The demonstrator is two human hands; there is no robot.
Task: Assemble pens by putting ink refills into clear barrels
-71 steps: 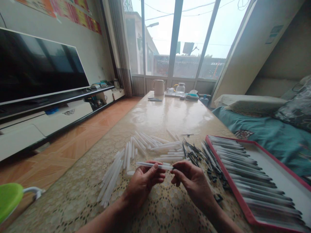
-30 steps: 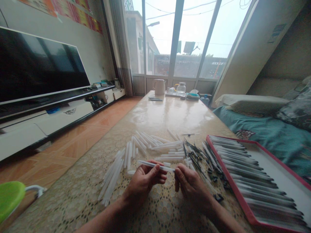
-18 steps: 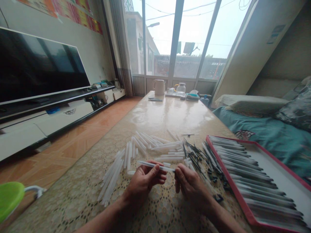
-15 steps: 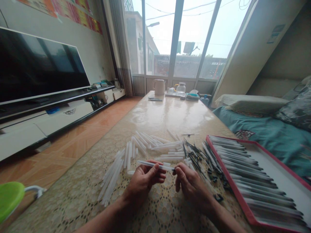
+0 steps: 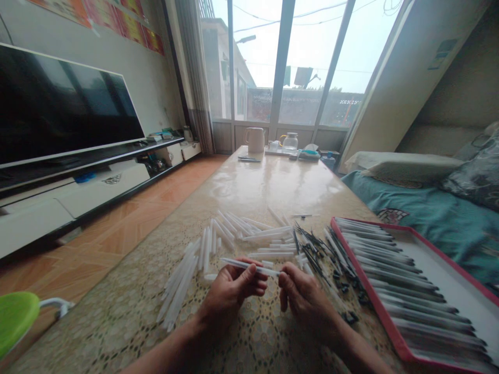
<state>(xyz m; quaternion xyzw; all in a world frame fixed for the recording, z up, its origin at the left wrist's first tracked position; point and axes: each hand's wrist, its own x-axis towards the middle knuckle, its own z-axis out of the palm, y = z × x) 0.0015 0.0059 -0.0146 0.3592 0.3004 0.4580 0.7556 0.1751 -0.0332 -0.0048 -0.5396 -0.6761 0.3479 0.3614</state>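
Observation:
A pale pen (image 5: 268, 270) lies nearly level across both hands, above the patterned tabletop. My left hand (image 5: 230, 288) is closed around its middle, with the tip jutting out to the left. At the pen's other end, the thumb and fingers of my right hand (image 5: 300, 288) pinch it and hide that end. Behind the hands lie loose white pen barrels (image 5: 268, 235), and more barrels (image 5: 179, 288) are heaped to the left. Dark refills (image 5: 312, 249) and small black caps (image 5: 345, 285) are scattered just right of my right hand.
A red-rimmed box (image 5: 448, 252) holding rows of pens (image 5: 405, 280) stands at the right. Toward the far end of the table (image 5: 257, 187) are a beige jug (image 5: 255, 140) and a glass pitcher (image 5: 290, 142). A green stool (image 5: 17, 319) is at the lower left.
My right hand's fingers have closed further over the pen's right end, covering the dark piece that showed there before. My left hand has hardly moved.

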